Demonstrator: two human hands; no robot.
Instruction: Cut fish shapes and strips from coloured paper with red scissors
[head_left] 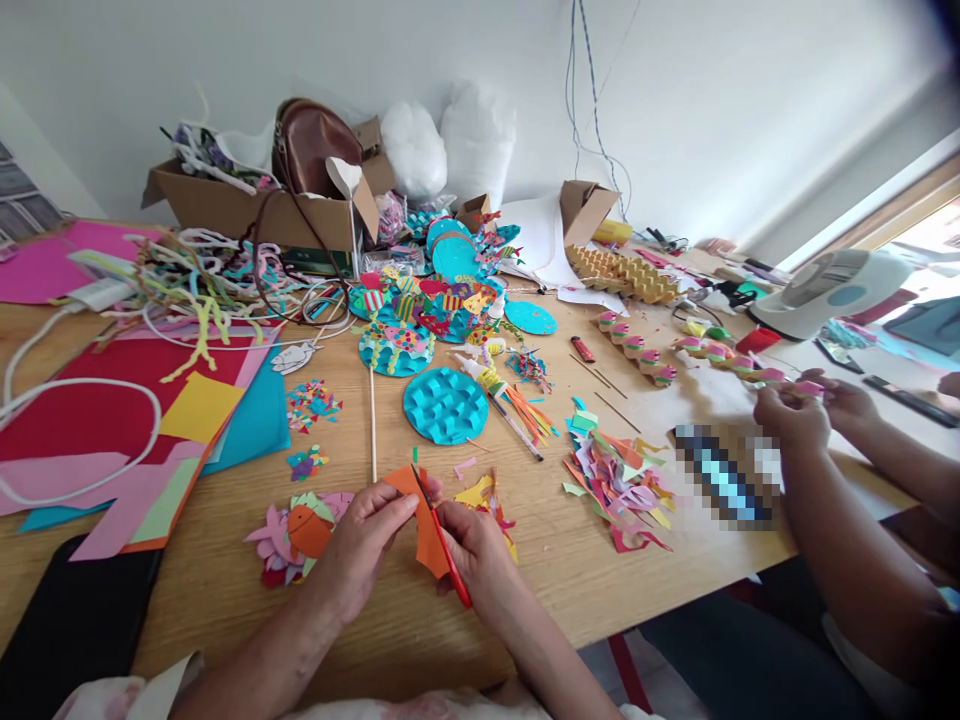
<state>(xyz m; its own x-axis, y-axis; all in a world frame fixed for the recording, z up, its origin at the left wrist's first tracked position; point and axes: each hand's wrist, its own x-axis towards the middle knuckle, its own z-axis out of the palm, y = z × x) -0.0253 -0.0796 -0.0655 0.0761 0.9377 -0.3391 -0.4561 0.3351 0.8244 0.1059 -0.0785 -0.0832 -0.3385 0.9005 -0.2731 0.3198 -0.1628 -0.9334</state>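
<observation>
My left hand [375, 535] pinches a piece of orange paper [430, 545] above the front of the table. Red-handled scissors [452, 565] are in my right hand [476, 545], their blades lying across the paper. Left of my hands lies a pile of cut paper shapes, with an orange paper fish [309, 530] on top. Yellow and red paper scraps [484, 500] lie just behind my right hand. A round turquoise disc with woven wavy strips [445, 406] rests beyond both hands.
Stacked coloured paper [75, 400] and a black phone-like slab [82, 610] lie left. A paper scrap heap [619, 485] sits right. Another person's hands [799, 415] hold a small item at the far right. Behind stand a cardboard box [247, 215] and a white machine [825, 290].
</observation>
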